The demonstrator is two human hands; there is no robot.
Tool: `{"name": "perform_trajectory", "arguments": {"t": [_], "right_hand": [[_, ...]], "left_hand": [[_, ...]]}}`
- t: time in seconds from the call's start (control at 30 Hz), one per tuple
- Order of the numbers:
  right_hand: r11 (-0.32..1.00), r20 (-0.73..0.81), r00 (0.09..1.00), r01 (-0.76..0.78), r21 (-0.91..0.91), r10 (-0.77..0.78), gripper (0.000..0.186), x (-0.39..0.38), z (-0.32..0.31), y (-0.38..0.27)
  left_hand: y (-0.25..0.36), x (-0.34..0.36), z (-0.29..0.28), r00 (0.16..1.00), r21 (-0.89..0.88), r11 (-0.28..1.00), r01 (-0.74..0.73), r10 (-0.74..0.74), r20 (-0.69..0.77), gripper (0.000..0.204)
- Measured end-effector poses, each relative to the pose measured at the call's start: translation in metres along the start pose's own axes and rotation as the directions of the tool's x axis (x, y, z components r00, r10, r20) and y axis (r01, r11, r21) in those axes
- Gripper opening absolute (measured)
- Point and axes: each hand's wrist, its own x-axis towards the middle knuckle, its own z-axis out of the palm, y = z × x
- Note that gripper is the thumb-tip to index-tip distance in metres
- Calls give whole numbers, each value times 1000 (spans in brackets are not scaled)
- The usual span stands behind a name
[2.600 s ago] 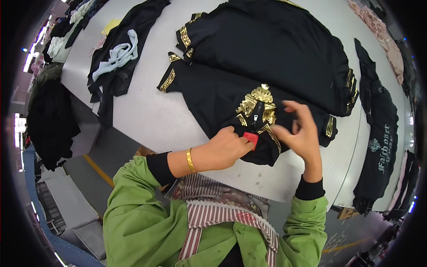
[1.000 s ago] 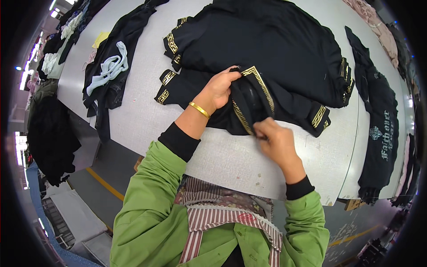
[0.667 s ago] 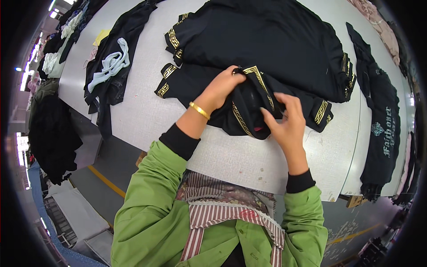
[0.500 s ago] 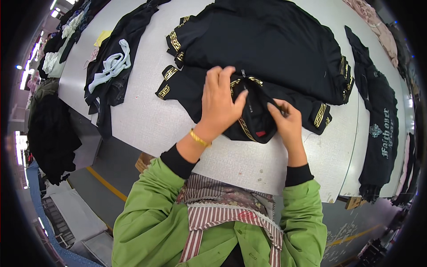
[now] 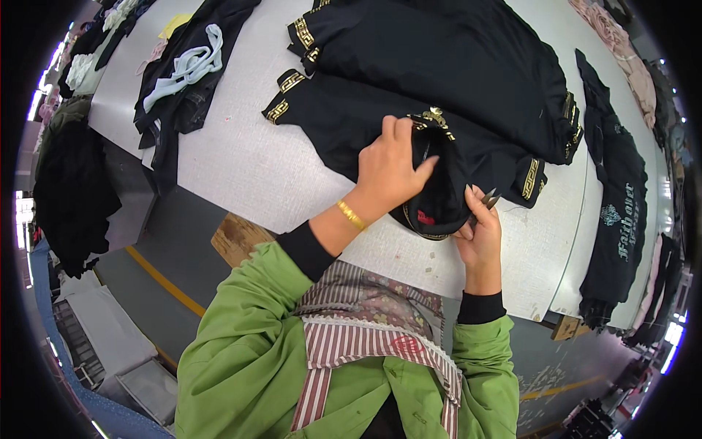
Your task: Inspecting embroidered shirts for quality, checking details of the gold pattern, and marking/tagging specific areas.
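A black short-sleeved shirt with gold key-pattern trim lies across the table edge, its collar opening spread toward me. A small red label shows inside the neck. My left hand is closed on the left side of the opening, its thumb reaching over the gap. My right hand pinches the collar's right edge, and dark pointed thread snips jut out from between its fingers. Gold trim with a shiny ornament sits just beyond my left fingertips.
Behind the shirt lies a pile of black gold-trimmed garments. Left on the table are dark clothes with a pale blue strip. A black printed garment lies at the right, and black clothing hangs off a surface at far left.
Both hands and the collar have shifted slightly right and toward me. The collar opening has turned, and the gold ornament and the snips' points have come into sight.
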Motion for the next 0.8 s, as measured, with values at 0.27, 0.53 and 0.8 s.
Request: {"name": "perform_trajectory", "arguments": {"t": [0.27,0.53,0.8], "right_hand": [[997,-49,998,47,55,-44,16,-25,0,-1],[974,-85,981,-162,159,177,20,-38,38,2],[980,-191,982,-29,-197,-9,19,-27,33,-2]], "left_hand": [[-25,-10,-35,950,-512,833,209,-49,309,21],[-67,-52,-68,723,-702,177,690,-118,681,22],[-40,-26,-70,958,-563,826,14,150,245,24]]}}
